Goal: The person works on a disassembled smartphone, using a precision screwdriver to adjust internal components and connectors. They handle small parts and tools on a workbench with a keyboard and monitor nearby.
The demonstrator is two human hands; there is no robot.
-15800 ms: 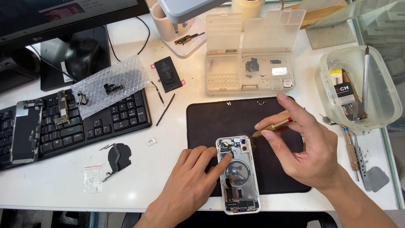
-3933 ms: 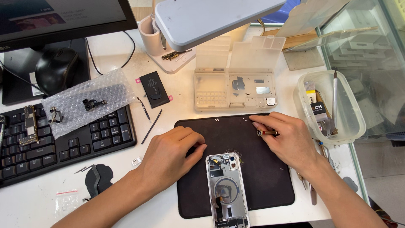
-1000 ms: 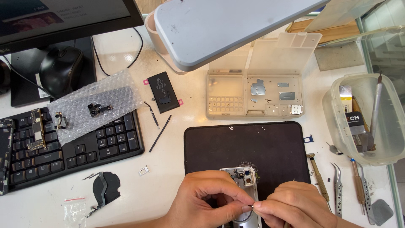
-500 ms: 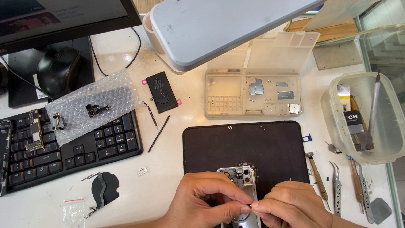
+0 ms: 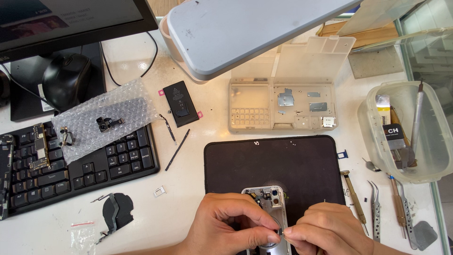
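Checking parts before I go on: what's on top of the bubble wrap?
On the bubble wrap lie a small camera module and a small metal part. The keyboard beneath is partly covered.

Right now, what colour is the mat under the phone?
Black mat, seen best in the head view.

free: upper black mat (image 5: 283, 160) | blocked right: screwdriver (image 5: 354, 196), tweezers (image 5: 375, 210)
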